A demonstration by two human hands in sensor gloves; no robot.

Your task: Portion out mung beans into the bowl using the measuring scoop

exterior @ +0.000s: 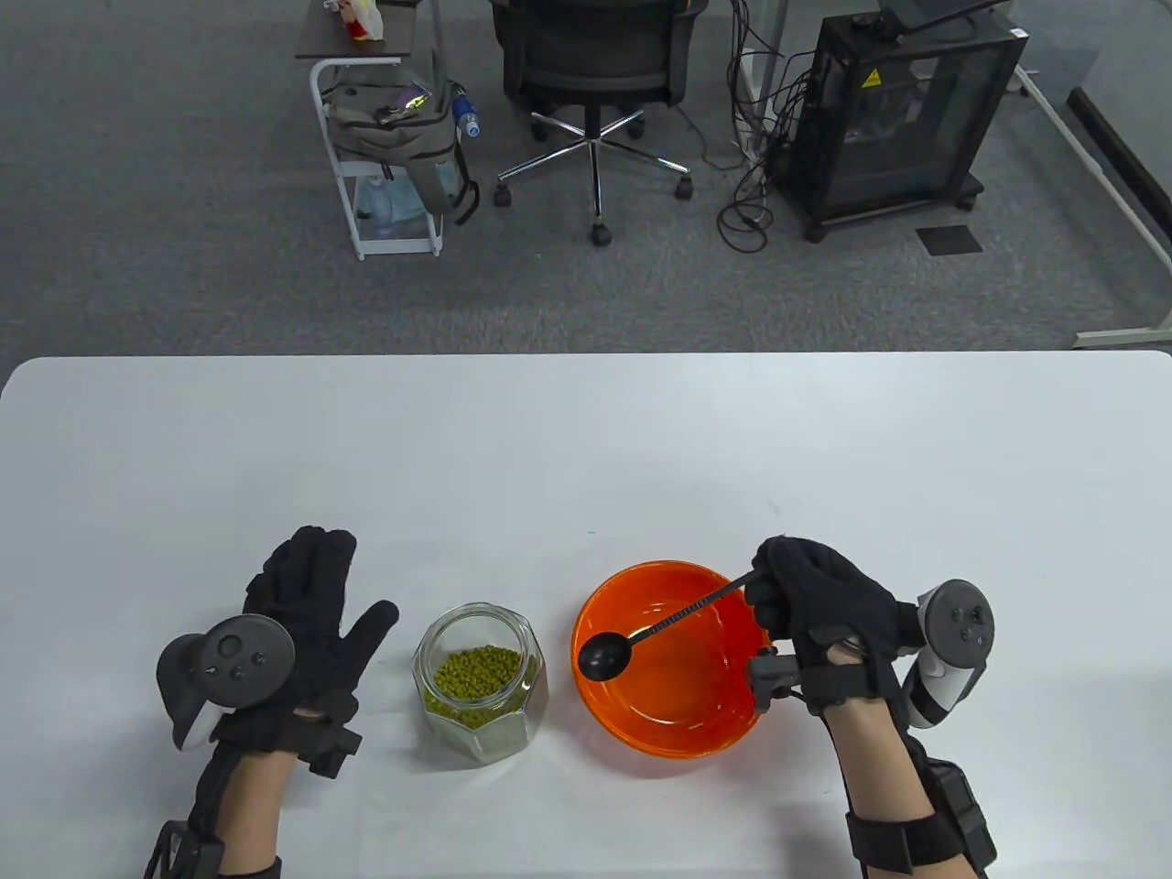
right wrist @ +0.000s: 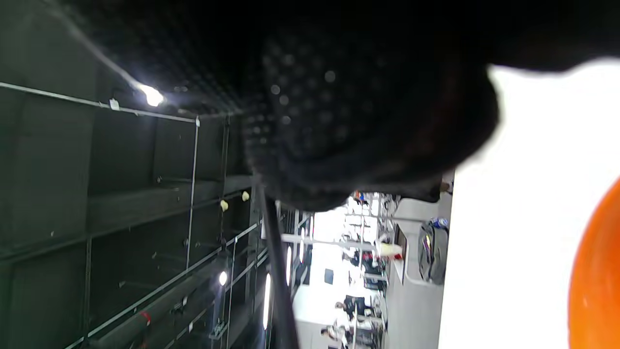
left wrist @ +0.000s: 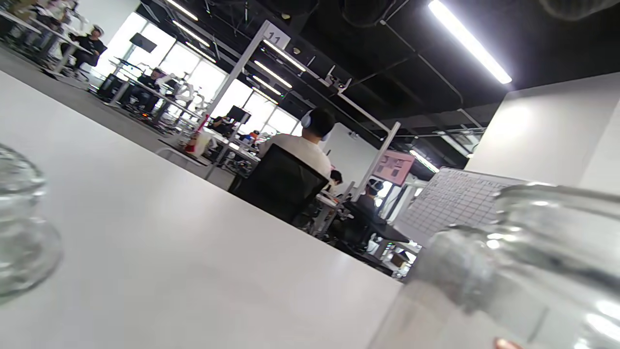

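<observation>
White desk (exterior: 586, 439) lies bare toward 12 o'clock; right grip (exterior: 824, 613) pinches scoop (exterior: 641, 636) over bowl (exterior: 673, 723); left grip (exterior: 302, 604) released beside jar (exterior: 481, 682).

One jar (exterior: 480, 682) of mung beans (exterior: 475, 675), one orange bowl (exterior: 673, 659), one black scoop (exterior: 604, 656), all toward the surface's (exterior: 586, 458) near edge. Two gloved hands: left (exterior: 302, 623), right (exterior: 819, 609).

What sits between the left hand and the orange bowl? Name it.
In the table view, the glass jar of mung beans stands between the left hand and the orange bowl.
</observation>
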